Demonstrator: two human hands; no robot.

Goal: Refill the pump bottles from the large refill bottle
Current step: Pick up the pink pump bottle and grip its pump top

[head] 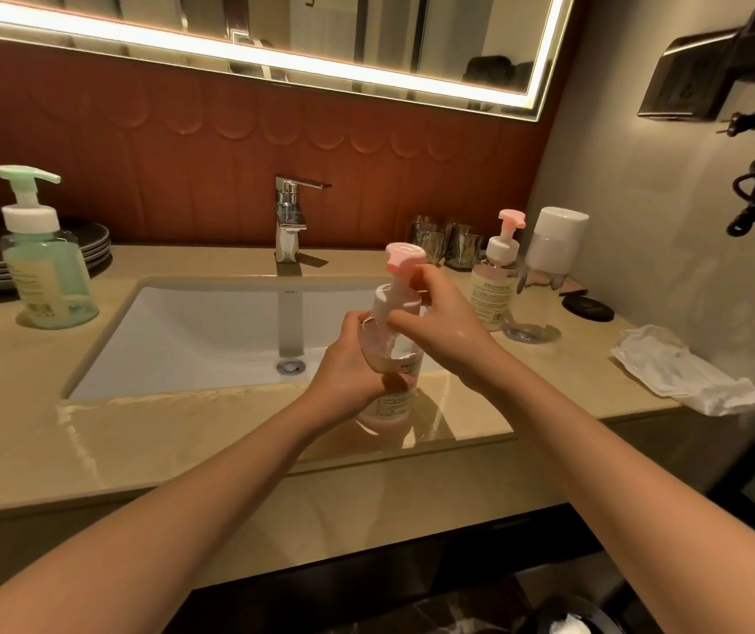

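Gripping the clear pump bottle (394, 398) around its middle, my left hand (347, 364) has fingers and thumb curled about the body. My right hand (440, 314) sits just above it, fingertips pinched on the white collar (384, 300) under the pink pump head (405, 255). The bottle stands upright between both hands, its base down at the front strip of the beige counter (229, 432). Only a little pale liquid shows low inside it.

Just behind my hands lies the white sink basin (192, 331), with the drain (291, 366) to the left of my left hand. Farther back, the chrome faucet (291, 221) rises at the rim of the basin.

Beyond my right hand, a second pink pump bottle (493, 290) stands on the counter. Touching it or just beside it on its far right is the clear refill bottle (551, 249) with a big white cap. Two glasses (462, 245) stand behind them, near the wall. A black disc (588, 307) and a crumpled white cloth (686, 377) lie farther to the right.

Well off to the left of my grip stands a green pump bottle (48, 272), with a stack of dark plates (92, 242) behind it. Above everything hangs the lit mirror (275, 20).
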